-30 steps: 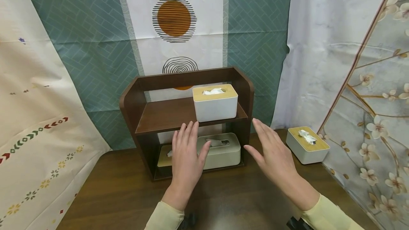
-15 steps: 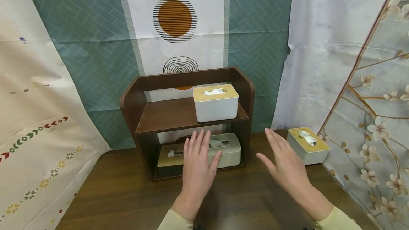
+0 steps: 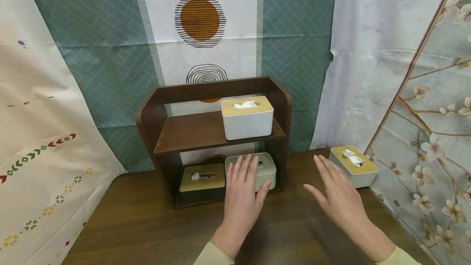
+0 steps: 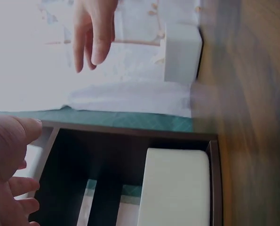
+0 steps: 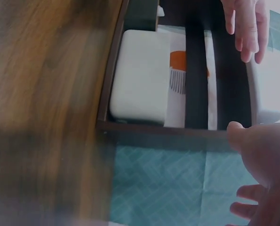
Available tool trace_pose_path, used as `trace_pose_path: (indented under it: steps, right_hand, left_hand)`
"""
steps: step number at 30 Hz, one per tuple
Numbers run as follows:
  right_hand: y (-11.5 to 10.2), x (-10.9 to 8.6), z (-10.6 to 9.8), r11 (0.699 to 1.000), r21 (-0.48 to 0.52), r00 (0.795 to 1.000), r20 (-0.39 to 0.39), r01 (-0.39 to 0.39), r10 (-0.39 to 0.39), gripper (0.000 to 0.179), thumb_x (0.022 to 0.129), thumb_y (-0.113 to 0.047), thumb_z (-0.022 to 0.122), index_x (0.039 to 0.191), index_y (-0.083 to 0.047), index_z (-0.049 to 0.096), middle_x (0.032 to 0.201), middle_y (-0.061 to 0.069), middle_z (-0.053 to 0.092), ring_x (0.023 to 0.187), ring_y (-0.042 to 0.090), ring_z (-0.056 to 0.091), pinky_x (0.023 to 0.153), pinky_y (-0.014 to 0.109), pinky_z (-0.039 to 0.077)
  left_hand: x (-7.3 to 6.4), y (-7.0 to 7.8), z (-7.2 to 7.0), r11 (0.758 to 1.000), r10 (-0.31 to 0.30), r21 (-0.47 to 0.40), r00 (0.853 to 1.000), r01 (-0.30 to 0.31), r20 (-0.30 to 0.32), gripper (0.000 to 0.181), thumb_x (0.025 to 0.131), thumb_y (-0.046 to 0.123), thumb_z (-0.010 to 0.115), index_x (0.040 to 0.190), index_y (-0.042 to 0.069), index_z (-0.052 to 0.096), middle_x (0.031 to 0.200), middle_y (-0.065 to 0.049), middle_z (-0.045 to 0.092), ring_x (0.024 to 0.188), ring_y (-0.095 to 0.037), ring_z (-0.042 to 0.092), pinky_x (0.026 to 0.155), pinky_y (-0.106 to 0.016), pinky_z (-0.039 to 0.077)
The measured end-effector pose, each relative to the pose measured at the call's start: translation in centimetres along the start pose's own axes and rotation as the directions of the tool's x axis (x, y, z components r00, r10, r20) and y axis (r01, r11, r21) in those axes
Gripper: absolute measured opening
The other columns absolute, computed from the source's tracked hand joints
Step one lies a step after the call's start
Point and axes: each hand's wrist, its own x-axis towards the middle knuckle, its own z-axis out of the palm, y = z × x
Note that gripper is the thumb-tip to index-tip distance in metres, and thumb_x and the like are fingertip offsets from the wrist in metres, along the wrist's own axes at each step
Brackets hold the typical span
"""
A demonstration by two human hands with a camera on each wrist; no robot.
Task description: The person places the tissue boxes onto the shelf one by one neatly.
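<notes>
Both hands hover in front of a dark brown two-tier shelf (image 3: 191, 149), holding nothing. In the head view my left hand (image 3: 243, 199) has its fingers extended and covers part of a grey-green tissue box (image 3: 270, 171) on the lower tier. Beside that box, to the left, sits a dark tissue box with a wooden lid (image 3: 203, 177). A white tissue box with a wooden lid (image 3: 247, 122) stands on the upper tier at the right. My right hand (image 3: 340, 201), fingers straight, is nearest to another wooden-lidded white tissue box (image 3: 355, 167) on the table, and apart from it.
The brown wooden table (image 3: 147, 232) carries the shelf. Patterned cloth hangs behind it, with a green panel (image 3: 298, 52). A cream cloth (image 3: 44, 113) drapes on the left and a floral cloth (image 3: 434, 167) on the right, close to the table box.
Both hands have moved to the right and slightly down, away from the shelf. The lower-left tissue box has come into fuller view. The boxes have not moved.
</notes>
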Motion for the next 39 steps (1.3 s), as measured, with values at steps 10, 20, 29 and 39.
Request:
trace_pose_path:
  steps: [10, 20, 29, 39]
  right_hand:
    - [2.2, -1.3, -0.1, 1.0, -0.03, 1.0, -0.01, -0.008, 0.007, 0.09, 0.081, -0.033, 0.084, 0.156, -0.013, 0.04, 0.148, 0.016, 0.05, 0.134, 0.041, 0.045, 0.104, 0.056, 0.036]
    - [4.0, -2.7, -0.7, 0.997, -0.059, 0.998, 0.031, -0.054, 0.056, 0.088, 0.083, -0.035, 0.082, 0.156, -0.012, 0.039, 0.149, 0.022, 0.047, 0.132, 0.049, 0.043, 0.112, 0.059, 0.027]
    - [5.7, -3.0, -0.6, 0.994, -0.076, 0.997, 0.027, -0.074, 0.077, 0.091, 0.084, -0.035, 0.082, 0.158, -0.012, 0.035, 0.153, 0.022, 0.041, 0.138, 0.048, 0.038, 0.112, 0.063, 0.025]
    - [7.8, -3.0, -0.2, 0.993, -0.107, 0.999, -0.01, -0.053, 0.053, 0.089, 0.083, -0.037, 0.082, 0.155, -0.005, 0.039, 0.145, 0.03, 0.047, 0.131, 0.051, 0.042, 0.113, 0.062, 0.025]
  left_hand:
    - [-0.9, 1.6, 1.9, 1.0, 0.021, -0.004, 0.998, -0.021, 0.061, 0.07, 0.1, 0.048, 0.058, 0.157, 0.013, 0.035, 0.154, -0.01, 0.044, 0.146, -0.034, 0.033, 0.118, -0.056, 0.022]
    - [-0.9, 3.1, 3.2, 0.998, 0.048, 0.028, 0.994, -0.051, 0.098, 0.071, 0.099, 0.051, 0.059, 0.156, 0.014, 0.038, 0.159, -0.01, 0.037, 0.149, -0.032, 0.028, 0.118, -0.054, 0.023]
    - [-0.2, 4.4, 4.4, 0.994, 0.099, 0.042, 0.99, -0.103, 0.101, 0.069, 0.1, 0.051, 0.057, 0.157, 0.016, 0.037, 0.16, -0.011, 0.035, 0.149, -0.031, 0.028, 0.118, -0.054, 0.025]
    - [0.7, 5.7, 5.7, 0.987, 0.125, 0.083, 0.981, -0.139, 0.15, 0.071, 0.1, 0.055, 0.054, 0.157, 0.017, 0.035, 0.158, -0.01, 0.038, 0.148, -0.031, 0.031, 0.117, -0.053, 0.027]
